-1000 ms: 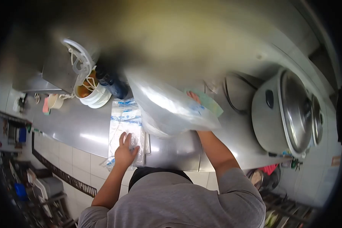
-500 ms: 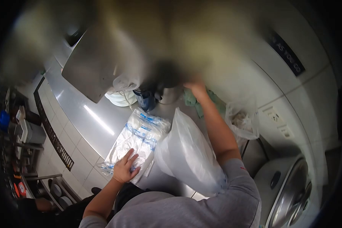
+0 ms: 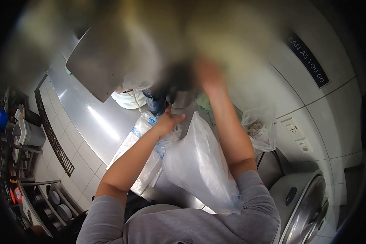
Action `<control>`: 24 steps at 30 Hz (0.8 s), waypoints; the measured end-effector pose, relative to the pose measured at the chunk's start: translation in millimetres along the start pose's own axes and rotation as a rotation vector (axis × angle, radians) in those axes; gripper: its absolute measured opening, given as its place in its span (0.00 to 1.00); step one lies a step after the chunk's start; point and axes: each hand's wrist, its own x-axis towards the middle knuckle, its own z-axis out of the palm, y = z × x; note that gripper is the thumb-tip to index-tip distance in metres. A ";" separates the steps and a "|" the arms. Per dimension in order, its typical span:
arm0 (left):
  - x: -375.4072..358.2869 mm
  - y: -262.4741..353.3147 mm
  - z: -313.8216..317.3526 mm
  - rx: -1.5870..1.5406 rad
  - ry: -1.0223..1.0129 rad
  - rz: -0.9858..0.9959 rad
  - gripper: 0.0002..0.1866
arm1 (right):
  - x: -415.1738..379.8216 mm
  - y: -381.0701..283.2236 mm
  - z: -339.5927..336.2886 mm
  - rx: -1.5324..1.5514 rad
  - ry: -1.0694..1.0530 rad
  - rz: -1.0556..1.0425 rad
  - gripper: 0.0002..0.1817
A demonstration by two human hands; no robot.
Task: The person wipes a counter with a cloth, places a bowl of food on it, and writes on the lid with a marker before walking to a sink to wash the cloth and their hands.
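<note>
My left hand is over the far end of a flat pack of clear plastic bags with blue print, close to a dark blue container. Its thumb and a finger are apart, holding nothing that I can see. Farther up, my right hand is raised near the wall, its fingers smeared by the blur across the top of the view. Below that hand, a green cloth lies partly hidden by my forearm. Between my arms a bulging translucent plastic bag leans against my right upper arm.
White round dishes stand beside the blue container on the steel counter. A small clear bag sits by the wall socket. At the lower right is a large lidded appliance; a rack stands at the lower left.
My left hand has moved from the near part of the bag pack up to its far end. My right hand has risen higher into the blurred area, away from the green cloth.
</note>
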 end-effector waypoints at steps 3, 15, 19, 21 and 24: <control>44.3 -10.6 10.5 -0.444 -0.075 -0.169 0.40 | -0.5 -4.5 1.4 0.218 -0.075 0.019 0.10; 96.6 62.7 40.6 -0.766 0.284 -0.055 0.32 | -58.5 -31.7 32.7 -0.054 0.036 0.177 0.18; 74.8 49.6 33.8 -0.418 0.059 -0.037 0.28 | -64.2 -56.2 -19.0 -1.068 -0.168 0.281 0.27; 50.1 30.7 12.5 -0.086 -0.100 0.119 0.25 | -78.8 -66.9 -57.1 -1.764 -0.175 0.232 0.28; -24.8 32.4 -20.9 0.138 -0.169 0.173 0.20 | -82.2 -49.5 -121.2 -2.371 -0.122 0.012 0.30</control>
